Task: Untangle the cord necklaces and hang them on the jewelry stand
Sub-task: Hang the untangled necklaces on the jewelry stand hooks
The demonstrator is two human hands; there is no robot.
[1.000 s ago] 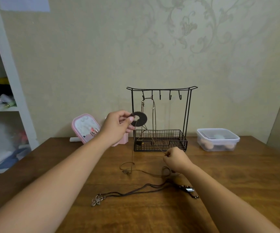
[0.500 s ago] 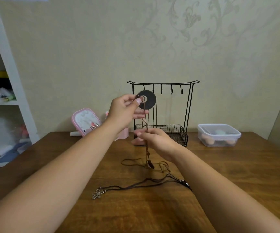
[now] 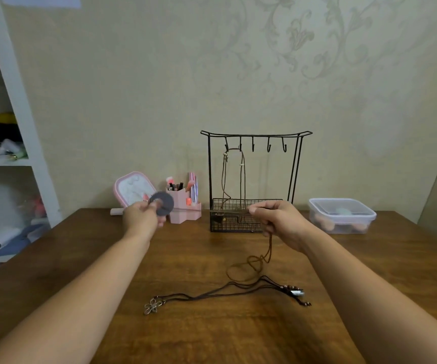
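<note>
above the counter [image 3: 191,337], left hand [image 3: 141,219] pinches the disc pendant [image 3: 162,203], right hand [image 3: 280,222] closed on its cord [image 3: 269,248]; still untangling: next, free the looped cord, then reach the jewelry stand [image 3: 254,179].

matt black wire stand [image 3: 255,179], grained wood table [image 3: 212,332], clear plastic box [image 3: 342,216]

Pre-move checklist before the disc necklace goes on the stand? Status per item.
1. Left hand grips disc pendant: ok.
2. Right hand holds the cord: ok.
3. Cord free of knots: not ok, a loop still lies bunched on the table.
4. Cord separate from flower necklace: cannot tell.
5. Free hook on jewelry stand: ok, three right hooks bare.
6. Hung necklace out of the way: ok.
</note>
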